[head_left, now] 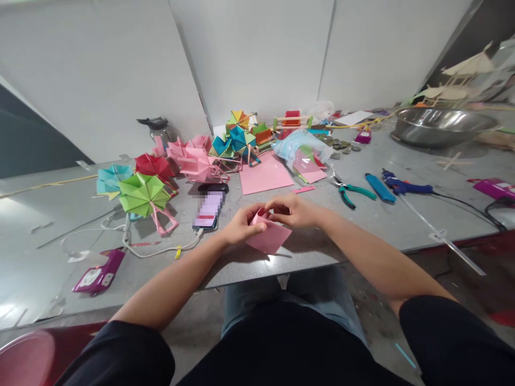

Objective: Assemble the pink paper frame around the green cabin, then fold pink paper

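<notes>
Close to the table's front edge, a folded piece of pink paper [270,238] is held up between both hands. My left hand [245,225] grips its left side, thumb pressed on the front face. My right hand [293,210] has its fingers bent at the paper's upper edge, where a fold stands up; the fingertips are partly hidden. Just beyond lies a flat stack of pink paper [265,174], with a small pink strip [303,190] beside its near right corner. A clear plastic bag [301,147] holding coloured paper sits behind my right hand.
Folded paper umbrellas, including a green one [145,195] and pink ones [195,158], fill the left and back. A phone [208,209] with a cable lies left of my hands. Pliers [350,192], a blue glue gun [406,186] and a steel bowl [442,128] are rightward.
</notes>
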Demonstrator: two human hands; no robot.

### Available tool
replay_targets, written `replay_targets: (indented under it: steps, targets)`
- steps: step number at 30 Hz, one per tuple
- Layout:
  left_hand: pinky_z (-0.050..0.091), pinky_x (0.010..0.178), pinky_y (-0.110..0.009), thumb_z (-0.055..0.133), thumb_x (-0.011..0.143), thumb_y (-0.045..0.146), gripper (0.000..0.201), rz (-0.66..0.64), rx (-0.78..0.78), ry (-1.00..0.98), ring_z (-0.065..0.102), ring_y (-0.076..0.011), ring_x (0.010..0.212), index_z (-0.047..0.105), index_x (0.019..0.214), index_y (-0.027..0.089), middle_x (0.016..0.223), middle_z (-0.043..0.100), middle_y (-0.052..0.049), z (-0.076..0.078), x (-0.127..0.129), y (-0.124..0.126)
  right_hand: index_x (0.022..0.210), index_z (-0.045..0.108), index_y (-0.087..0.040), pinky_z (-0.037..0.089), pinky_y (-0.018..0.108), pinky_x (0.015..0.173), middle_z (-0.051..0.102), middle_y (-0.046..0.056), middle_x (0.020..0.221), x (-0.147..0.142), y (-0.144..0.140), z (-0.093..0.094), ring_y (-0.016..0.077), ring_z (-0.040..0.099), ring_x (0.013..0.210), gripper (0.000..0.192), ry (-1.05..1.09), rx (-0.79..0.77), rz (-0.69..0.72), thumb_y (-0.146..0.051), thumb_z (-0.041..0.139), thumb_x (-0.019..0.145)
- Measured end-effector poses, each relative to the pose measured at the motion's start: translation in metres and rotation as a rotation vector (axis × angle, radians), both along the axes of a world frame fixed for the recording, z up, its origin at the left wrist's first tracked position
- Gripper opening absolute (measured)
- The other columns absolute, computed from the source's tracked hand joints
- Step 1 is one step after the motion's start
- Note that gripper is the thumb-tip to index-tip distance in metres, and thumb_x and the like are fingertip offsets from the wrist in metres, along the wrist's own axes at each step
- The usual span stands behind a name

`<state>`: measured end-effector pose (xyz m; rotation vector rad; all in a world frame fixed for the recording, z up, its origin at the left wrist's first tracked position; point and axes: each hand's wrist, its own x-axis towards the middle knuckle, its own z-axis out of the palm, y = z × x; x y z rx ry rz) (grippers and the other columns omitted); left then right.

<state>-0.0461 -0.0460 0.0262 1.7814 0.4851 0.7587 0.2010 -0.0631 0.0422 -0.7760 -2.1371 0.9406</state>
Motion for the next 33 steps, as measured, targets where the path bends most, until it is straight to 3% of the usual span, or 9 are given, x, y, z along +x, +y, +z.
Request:
replay_targets:
  steps: [5, 11, 15, 20, 26, 28, 30, 33]
  targets:
    - [0.06, 0.079, -0.039, 0.083, 0.085, 0.077, 0.078, 0.01, -0.232, -0.079, 0.079, -0.0307, 0.093, 0.073, 0.137, 0.02, 0.116, 0.082, -0.015, -0.007, 0.001, 0.002, 0.099, 0.07, -0.021, 0.045, 0.03, 0.065, 0.068, -0.001, 0.076, 0.005, 0.006, -0.001, 0.0164, 0.059, 0.067, 0.018, -0.035, 0.035, -0.055, -0.038, 0.067, 0.103]
    - [0.063, 0.08, -0.043, 0.08, 0.086, 0.077, 0.072, 0.291, -0.395, -0.183, 0.079, -0.0292, 0.086, 0.075, 0.128, 0.019, 0.102, 0.083, -0.011, -0.011, 0.001, 0.018, 0.094, 0.062, -0.023, 0.043, 0.028, 0.06, 0.062, -0.003, 0.074, 0.007, 0.016, -0.004, 0.0142, 0.052, 0.062, 0.028, 0.034, -0.025, -0.07, -0.048, 0.065, 0.105]
    - [0.064, 0.085, -0.047, 0.072, 0.084, 0.089, 0.082, 0.232, -0.529, -0.255, 0.081, -0.0334, 0.095, 0.076, 0.128, 0.019, 0.11, 0.084, -0.015, -0.002, -0.006, 0.023, 0.094, 0.058, -0.023, 0.049, 0.029, 0.062, 0.064, -0.003, 0.073, 0.013, 0.022, -0.008, 0.0152, 0.061, 0.063, 0.038, 0.113, -0.164, -0.047, -0.059, 0.069, 0.103]
    - [0.064, 0.09, -0.053, 0.052, 0.082, 0.104, 0.101, 0.198, -0.491, -0.291, 0.079, -0.0402, 0.109, 0.077, 0.131, 0.019, 0.119, 0.083, -0.019, 0.005, -0.013, 0.023, 0.095, 0.063, -0.021, 0.055, 0.031, 0.069, 0.07, 0.0, 0.074, 0.023, 0.032, -0.01, 0.0166, 0.068, 0.067, 0.048, 0.164, -0.193, -0.046, -0.067, 0.074, 0.099]
    - [0.062, 0.086, -0.048, 0.065, 0.069, 0.105, 0.103, 0.353, -0.358, -0.407, 0.073, -0.0418, 0.123, 0.075, 0.129, 0.023, 0.133, 0.079, -0.019, -0.002, -0.01, 0.03, 0.093, 0.065, -0.021, 0.055, 0.032, 0.067, 0.07, 0.0, 0.068, 0.03, 0.045, -0.015, 0.0165, 0.067, 0.063, 0.058, 0.286, -0.2, -0.095, -0.077, 0.078, 0.091]
    - [0.062, 0.084, -0.045, 0.075, 0.068, 0.098, 0.093, 0.46, -0.318, -0.395, 0.074, -0.0398, 0.118, 0.076, 0.122, 0.022, 0.125, 0.081, -0.018, -0.004, -0.006, 0.031, 0.093, 0.067, -0.021, 0.056, 0.032, 0.068, 0.072, 0.001, 0.069, 0.031, 0.045, -0.015, 0.0167, 0.068, 0.064, 0.056, 0.289, -0.209, -0.094, -0.075, 0.079, 0.091]
    - [0.062, 0.082, -0.041, 0.09, 0.068, 0.078, 0.072, 0.565, -0.274, -0.337, 0.076, -0.0341, 0.106, 0.077, 0.111, 0.021, 0.11, 0.082, -0.014, -0.006, -0.003, 0.03, 0.091, 0.07, -0.02, 0.056, 0.032, 0.068, 0.074, 0.003, 0.071, 0.031, 0.044, -0.014, 0.0174, 0.069, 0.066, 0.053, 0.279, -0.228, -0.085, -0.071, 0.082, 0.089]
    - [0.061, 0.077, -0.037, 0.097, 0.069, 0.053, 0.051, 0.616, -0.23, -0.262, 0.075, -0.0272, 0.092, 0.077, 0.101, 0.02, 0.093, 0.079, -0.008, -0.006, 0.0, 0.027, 0.082, 0.072, -0.018, 0.055, 0.031, 0.064, 0.074, 0.005, 0.072, 0.031, 0.041, -0.013, 0.0171, 0.068, 0.064, 0.051, 0.253, -0.257, -0.082, -0.068, 0.083, 0.088]
